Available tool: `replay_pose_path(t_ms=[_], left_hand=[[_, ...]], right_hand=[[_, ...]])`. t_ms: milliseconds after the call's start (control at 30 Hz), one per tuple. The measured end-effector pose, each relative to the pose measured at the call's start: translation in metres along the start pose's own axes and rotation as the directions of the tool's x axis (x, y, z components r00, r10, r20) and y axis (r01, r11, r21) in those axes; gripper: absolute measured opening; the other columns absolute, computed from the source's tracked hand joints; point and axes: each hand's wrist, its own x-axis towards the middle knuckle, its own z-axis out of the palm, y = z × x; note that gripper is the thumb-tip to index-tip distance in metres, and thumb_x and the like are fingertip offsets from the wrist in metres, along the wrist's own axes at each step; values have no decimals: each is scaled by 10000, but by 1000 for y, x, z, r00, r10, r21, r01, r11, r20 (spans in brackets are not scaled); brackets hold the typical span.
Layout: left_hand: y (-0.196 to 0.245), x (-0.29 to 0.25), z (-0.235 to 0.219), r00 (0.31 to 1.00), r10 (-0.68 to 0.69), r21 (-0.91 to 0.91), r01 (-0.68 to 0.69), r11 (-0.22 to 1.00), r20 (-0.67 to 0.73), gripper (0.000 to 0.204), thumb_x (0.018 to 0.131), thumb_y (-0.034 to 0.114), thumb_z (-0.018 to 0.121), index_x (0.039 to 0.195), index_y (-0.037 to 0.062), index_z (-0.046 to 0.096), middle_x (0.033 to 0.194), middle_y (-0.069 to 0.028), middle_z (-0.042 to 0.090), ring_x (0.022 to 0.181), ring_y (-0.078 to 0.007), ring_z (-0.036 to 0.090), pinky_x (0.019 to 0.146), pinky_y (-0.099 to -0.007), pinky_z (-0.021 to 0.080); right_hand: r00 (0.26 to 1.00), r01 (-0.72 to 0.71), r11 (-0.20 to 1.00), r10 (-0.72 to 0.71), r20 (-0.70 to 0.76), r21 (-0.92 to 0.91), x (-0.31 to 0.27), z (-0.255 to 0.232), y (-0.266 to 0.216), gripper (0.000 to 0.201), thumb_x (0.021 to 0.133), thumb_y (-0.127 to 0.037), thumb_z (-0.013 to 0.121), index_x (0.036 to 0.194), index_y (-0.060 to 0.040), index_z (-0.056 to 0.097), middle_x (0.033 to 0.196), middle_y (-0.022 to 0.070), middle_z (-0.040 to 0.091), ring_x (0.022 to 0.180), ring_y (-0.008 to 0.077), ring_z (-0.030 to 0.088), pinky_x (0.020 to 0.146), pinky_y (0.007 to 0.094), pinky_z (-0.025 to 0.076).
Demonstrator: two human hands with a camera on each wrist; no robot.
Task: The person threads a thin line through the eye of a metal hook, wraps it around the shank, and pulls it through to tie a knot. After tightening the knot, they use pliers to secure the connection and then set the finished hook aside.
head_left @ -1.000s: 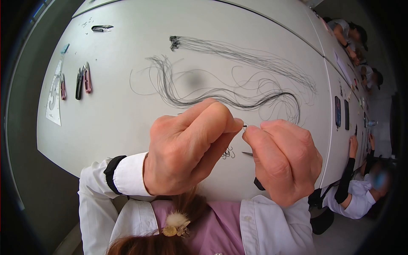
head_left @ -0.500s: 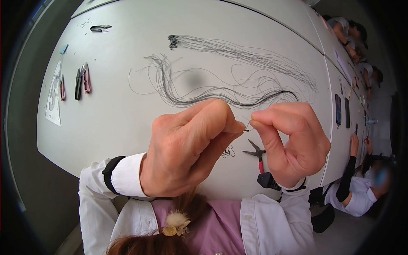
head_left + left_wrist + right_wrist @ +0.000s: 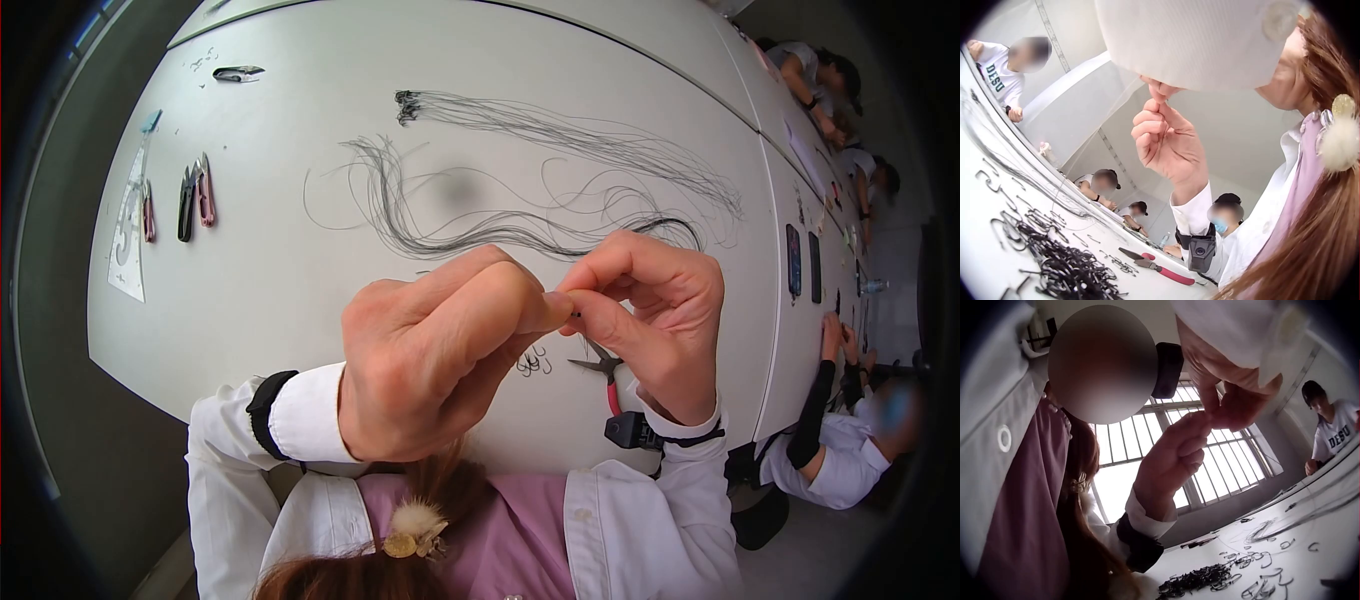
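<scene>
Black and tiny, probably a fishhook (image 3: 577,315), pinched between closed fingers of left hand (image 3: 430,350) and right hand (image 3: 660,320), with hooked lines (image 3: 480,110) well beyond seemingly done, plain lines (image 3: 440,243) just beyond and loose hooks (image 3: 1072,265) nearer the body apparently left.

Table (image 3: 270,270) smooth, pale; plier tips (image 3: 597,364) metal; sleeves (image 3: 312,410) cloth.

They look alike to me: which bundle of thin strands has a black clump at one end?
The straighter bundle, with a black clump at its left end; the wavy bundle shows none.
</scene>
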Motion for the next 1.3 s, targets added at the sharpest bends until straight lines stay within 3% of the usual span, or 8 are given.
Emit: replay_pose_path(t_ms=[133,367,433,500,567,1133,1200,1300], left_hand=[[-2,2,-1,1000,-9,-75,10,997,10,105,760,-114,612,807,-26,579,697,-80,582,565,-127,546,483,-228,405],[-6,2,2,984,-166,-308,177,935,62,98,820,-114,523,891,-48,522,759,-74,521,638,-94,474,564,-213,378],[-4,2,2,977,-208,-317,213,924,51,97,823,-116,515,891,-47,516,769,-74,522,657,-92,472,572,-216,378],[-4,2,1,968,-249,-326,248,912,41,97,826,-117,507,891,-45,511,778,-74,522,675,-90,470,580,-220,377],[-5,1,1,969,-246,-289,241,927,18,94,826,-120,503,886,-47,512,770,-67,521,648,-81,464,560,-207,369],[-3,-3,8,995,-90,-118,83,990,-51,132,776,-151,534,853,-45,517,772,-94,547,587,-65,449,506,-190,339],[-3,-4,9,995,-88,-113,82,990,-53,138,772,-154,537,851,-42,520,770,-91,547,585,-62,444,505,-189,335],[-3,-5,10,995,-75,-131,66,989,-60,146,773,-154,536,862,-38,526,774,-85,548,580,-58,433,503,-187,328]], right_hand=[[979,-196,957,179,96,215,0,-2,2,40,820,-11,624,832,23,642,729,40,642,671,76,607,619,199,501],[964,-266,924,247,100,274,6,2,6,83,815,-10,619,891,11,641,810,42,635,754,84,599,674,215,488],[990,24,1000,-22,-139,19,9,7,7,123,782,-16,634,904,-1,643,851,47,631,810,108,588,718,255,478],[988,81,997,-81,-129,-5,9,-1,7,165,733,-31,660,896,-11,646,860,63,630,846,140,584,747,279,465],[962,262,944,-272,-26,-201,8,-4,3,186,705,-39,670,887,-12,645,849,82,627,802,157,593,710,267,462],[917,306,905,-364,-164,-296,3,11,6,162,592,84,647,705,-31,627,658,34,612,638,163,569,584,267,439],[934,289,905,-338,-114,-313,0,10,4,141,616,59,625,722,-25,585,729,52,578,706,178,544,814,384,411],[929,300,890,-354,-106,-343,-1,10,4,156,599,50,629,725,-30,584,728,52,578,710,182,549,839,402,408]])
